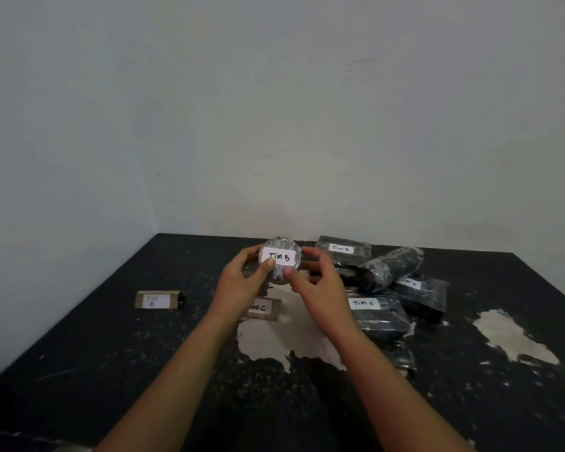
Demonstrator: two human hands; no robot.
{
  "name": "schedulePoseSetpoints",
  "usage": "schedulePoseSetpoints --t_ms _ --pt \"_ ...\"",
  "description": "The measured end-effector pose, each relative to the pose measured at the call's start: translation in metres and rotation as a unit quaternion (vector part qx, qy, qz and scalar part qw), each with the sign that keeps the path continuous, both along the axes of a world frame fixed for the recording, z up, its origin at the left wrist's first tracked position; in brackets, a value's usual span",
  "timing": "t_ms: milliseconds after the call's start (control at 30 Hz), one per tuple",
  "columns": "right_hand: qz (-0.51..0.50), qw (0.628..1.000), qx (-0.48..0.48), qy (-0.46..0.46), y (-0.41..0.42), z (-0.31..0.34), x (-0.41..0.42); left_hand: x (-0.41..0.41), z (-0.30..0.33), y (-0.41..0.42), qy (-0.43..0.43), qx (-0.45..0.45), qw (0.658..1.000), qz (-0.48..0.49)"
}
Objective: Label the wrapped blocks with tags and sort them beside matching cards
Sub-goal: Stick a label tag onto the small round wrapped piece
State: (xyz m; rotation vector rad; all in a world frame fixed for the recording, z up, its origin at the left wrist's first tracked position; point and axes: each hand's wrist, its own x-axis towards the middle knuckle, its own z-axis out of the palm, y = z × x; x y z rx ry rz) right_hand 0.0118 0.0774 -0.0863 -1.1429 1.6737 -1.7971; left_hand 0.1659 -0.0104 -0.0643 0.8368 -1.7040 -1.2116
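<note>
A round wrapped block is held up above the table between both hands, with a white tag reading "TIM B" across its face. My left hand grips its left side, thumb on the tag's lower edge. My right hand grips the right side. A brown card marked "TIM B" lies on the left of the table. Another brown card marked "TIM C" lies under my hands, partly hidden.
A pile of wrapped blocks lies at the right: one tagged "TIM B", a cylinder, one tagged "TIM C" and another. The black table has peeled pale patches. Walls stand close behind and left.
</note>
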Motion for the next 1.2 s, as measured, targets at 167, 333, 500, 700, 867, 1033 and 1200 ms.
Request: schedulePoseSetpoints --t_ms 167,333,500,700,867,1033,1200 --pt "0.034 0.999 0.017 0.005 -0.065 -0.008 0.034 0.047 -0.003 -0.052 -0.064 -0.036 0.997 0.034" --pt "0.058 0.998 0.039 0.007 -0.134 -0.017 0.065 0.085 -0.012 -0.118 -0.122 -0.046 0.990 0.060" --pt "0.063 0.997 0.045 -0.029 -0.199 -0.027 0.090 0.099 -0.026 -0.180 -0.138 -0.032 0.986 0.088" --pt "0.035 0.996 0.037 -0.080 -0.271 -0.042 0.102 0.081 -0.049 -0.243 -0.119 -0.002 0.985 0.121" --pt "0.008 0.997 0.035 -0.073 -0.322 -0.054 0.098 0.066 -0.062 -0.294 -0.122 0.022 0.985 0.116" --pt "0.003 0.998 0.046 -0.045 -0.367 -0.068 0.096 0.072 -0.072 -0.350 -0.163 0.013 0.980 0.112" --pt "0.026 0.997 0.057 -0.035 -0.398 -0.071 0.097 0.083 -0.081 -0.385 -0.157 0.019 0.981 0.116"
